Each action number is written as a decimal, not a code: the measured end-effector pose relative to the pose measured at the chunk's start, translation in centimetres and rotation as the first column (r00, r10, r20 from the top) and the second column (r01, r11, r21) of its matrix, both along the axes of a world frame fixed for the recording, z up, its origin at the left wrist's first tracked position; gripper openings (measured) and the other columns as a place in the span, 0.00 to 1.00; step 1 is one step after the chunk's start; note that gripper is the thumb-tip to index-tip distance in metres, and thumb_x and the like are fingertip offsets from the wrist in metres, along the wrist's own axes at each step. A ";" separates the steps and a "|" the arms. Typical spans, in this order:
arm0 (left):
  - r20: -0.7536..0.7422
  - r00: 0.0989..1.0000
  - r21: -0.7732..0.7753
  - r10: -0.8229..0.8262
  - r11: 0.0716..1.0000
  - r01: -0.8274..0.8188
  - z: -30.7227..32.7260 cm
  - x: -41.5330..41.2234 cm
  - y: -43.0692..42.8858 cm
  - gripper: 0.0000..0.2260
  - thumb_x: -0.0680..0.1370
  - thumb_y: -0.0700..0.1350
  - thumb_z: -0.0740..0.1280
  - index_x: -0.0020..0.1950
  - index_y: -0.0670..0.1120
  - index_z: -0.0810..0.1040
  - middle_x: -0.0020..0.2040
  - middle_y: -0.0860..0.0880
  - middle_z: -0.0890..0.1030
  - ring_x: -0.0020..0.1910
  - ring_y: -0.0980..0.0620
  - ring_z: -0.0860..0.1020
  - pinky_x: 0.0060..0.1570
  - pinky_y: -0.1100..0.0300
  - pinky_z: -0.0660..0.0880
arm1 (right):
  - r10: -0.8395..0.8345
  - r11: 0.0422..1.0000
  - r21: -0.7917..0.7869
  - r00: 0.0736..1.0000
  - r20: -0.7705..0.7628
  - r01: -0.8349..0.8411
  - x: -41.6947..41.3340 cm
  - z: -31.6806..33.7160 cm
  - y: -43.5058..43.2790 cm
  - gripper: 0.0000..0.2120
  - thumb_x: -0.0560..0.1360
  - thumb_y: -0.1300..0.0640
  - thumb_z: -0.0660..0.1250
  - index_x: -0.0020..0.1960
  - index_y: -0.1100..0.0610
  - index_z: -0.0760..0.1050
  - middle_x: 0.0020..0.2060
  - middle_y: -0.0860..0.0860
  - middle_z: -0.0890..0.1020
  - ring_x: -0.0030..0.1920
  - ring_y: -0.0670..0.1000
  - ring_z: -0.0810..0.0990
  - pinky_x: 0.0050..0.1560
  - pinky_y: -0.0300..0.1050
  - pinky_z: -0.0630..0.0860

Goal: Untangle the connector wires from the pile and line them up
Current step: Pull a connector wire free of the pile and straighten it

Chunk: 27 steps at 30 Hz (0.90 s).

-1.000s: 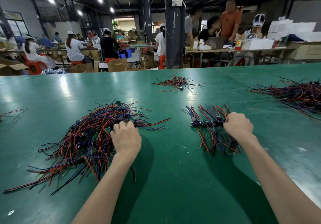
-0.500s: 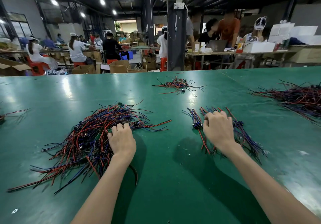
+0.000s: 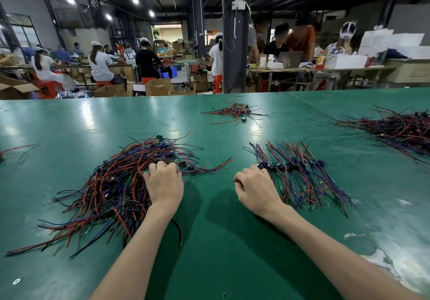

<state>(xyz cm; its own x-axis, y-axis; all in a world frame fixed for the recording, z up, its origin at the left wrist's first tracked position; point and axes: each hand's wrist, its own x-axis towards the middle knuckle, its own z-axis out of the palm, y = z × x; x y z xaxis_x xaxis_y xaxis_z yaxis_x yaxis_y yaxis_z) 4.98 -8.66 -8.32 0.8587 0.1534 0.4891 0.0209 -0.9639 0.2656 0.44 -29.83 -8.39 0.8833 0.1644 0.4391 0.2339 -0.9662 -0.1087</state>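
Tangled pile (image 3: pixel 111 190) left; aligned row (image 3: pixel 300 176) right

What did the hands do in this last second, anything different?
The right hand slid left along the lined-up row of wires to its left end. The left hand stayed curled on the tangled pile, which did not shift.

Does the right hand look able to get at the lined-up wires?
Likely yes: the right hand sits at the left end of the lined-up wires, fingers by the nearest connector, nothing between.
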 end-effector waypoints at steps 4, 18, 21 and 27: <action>0.166 0.976 -0.144 -0.139 0.976 0.164 0.6 -0.7 -1.0 0.06 0.78 0.43 0.66 0.48 0.42 0.81 0.46 0.44 0.81 0.49 0.44 0.74 0.50 0.53 0.68 | 0.031 0.996 0.080 0.998 -0.048 -0.027 -0.1 -0.1 0.4 0.10 0.77 0.55 0.59 0.50 0.55 0.79 0.46 0.50 0.81 0.52 0.53 0.73 0.52 0.48 0.66; 0.179 0.732 -0.269 -0.658 0.683 0.680 0.6 -3.1 -4.9 0.01 0.73 0.38 0.69 0.43 0.43 0.79 0.35 0.50 0.82 0.32 0.48 0.77 0.37 0.55 0.75 | 0.401 0.007 0.974 0.892 -0.209 0.225 -0.4 2.2 1.3 0.13 0.79 0.52 0.62 0.45 0.60 0.77 0.34 0.51 0.81 0.31 0.48 0.77 0.34 0.39 0.71; 0.094 0.677 -0.548 -0.730 0.530 0.647 0.6 -3.4 -5.5 0.06 0.72 0.33 0.70 0.38 0.42 0.78 0.32 0.54 0.80 0.30 0.62 0.78 0.35 0.64 0.73 | 0.392 0.008 0.966 0.888 -0.239 0.257 -0.3 2.3 1.2 0.13 0.79 0.52 0.62 0.45 0.61 0.77 0.35 0.54 0.82 0.31 0.49 0.77 0.33 0.40 0.74; 0.006 0.478 -0.932 -0.879 0.168 0.321 1.5 -4.1 -5.9 0.07 0.75 0.31 0.67 0.39 0.40 0.75 0.30 0.48 0.82 0.27 0.52 0.80 0.28 0.60 0.78 | 0.455 -0.084 0.938 0.850 -0.265 0.337 -0.4 2.4 0.9 0.08 0.79 0.59 0.62 0.48 0.63 0.76 0.32 0.56 0.78 0.27 0.50 0.76 0.23 0.38 0.73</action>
<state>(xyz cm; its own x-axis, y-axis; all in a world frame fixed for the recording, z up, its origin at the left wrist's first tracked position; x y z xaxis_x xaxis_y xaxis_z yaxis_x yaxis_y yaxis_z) 0.93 -14.53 -6.85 0.8593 -0.5100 0.0392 -0.0822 -0.0620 0.9947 0.07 -28.92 -6.01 0.9839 -0.0010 -0.1785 -0.1709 0.2838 -0.9435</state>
